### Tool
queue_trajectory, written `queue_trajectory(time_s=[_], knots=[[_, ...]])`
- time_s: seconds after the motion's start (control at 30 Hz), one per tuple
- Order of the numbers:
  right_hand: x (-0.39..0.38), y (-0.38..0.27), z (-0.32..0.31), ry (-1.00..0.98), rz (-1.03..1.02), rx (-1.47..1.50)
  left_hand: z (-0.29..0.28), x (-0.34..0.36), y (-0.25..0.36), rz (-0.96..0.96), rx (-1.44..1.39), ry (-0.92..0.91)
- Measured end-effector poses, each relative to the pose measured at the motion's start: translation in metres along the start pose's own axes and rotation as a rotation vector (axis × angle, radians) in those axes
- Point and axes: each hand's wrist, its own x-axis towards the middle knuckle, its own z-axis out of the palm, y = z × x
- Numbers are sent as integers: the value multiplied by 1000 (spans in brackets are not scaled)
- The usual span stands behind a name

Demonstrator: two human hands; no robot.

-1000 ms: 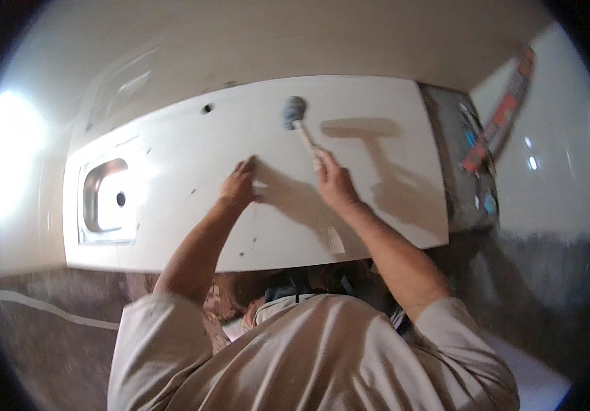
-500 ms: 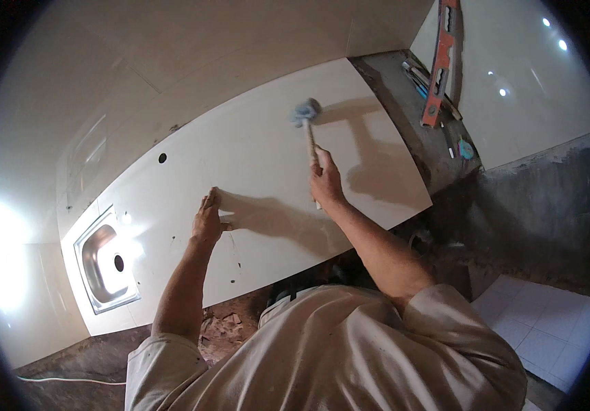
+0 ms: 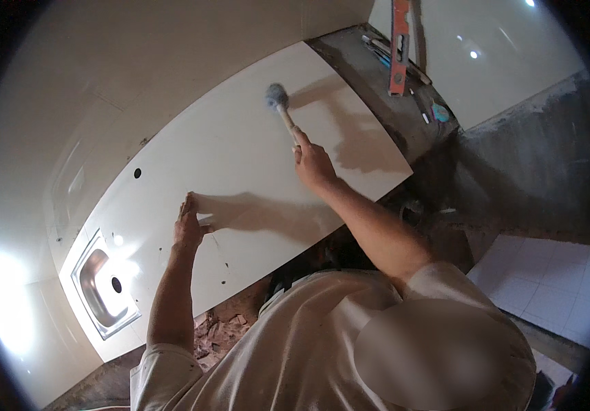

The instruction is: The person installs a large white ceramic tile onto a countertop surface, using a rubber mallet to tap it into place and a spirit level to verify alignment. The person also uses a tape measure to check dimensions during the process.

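Observation:
My right hand (image 3: 314, 161) is closed around the pale handle of a grey-headed mallet (image 3: 276, 94), held over the right part of a white countertop (image 3: 233, 123); its shadow falls to the right. My left hand (image 3: 189, 222) is at the counter's middle, fingers stretched out, fingertips at the surface. A small dark round hole (image 3: 137, 173) lies beyond it. At the counter's left end sits a steel sink basin (image 3: 93, 281) with a bright glare.
Beyond the counter's right end, a grey cement ledge holds an orange spirit level (image 3: 398, 61), pens or rods and a small teal tool (image 3: 440, 112). Beige tiled walls (image 3: 124, 68) border the counter. White tiles (image 3: 545, 281) lie low at right, rubble (image 3: 219, 332) below.
The view has turned, so the counter appears more slanted and the level higher. My right hand still grips the mallet; my left hand appears shifted slightly toward the sink end.

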Motion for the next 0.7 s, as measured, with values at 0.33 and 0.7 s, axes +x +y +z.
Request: queue_trajectory(time_s=[0.33,0.7], knots=[[104,-5,1,12,-8,1,17,14,-28,138,-70,-4],[40,19,-37,-59,-31,109,5,5,-5,-206,-731,-38]])
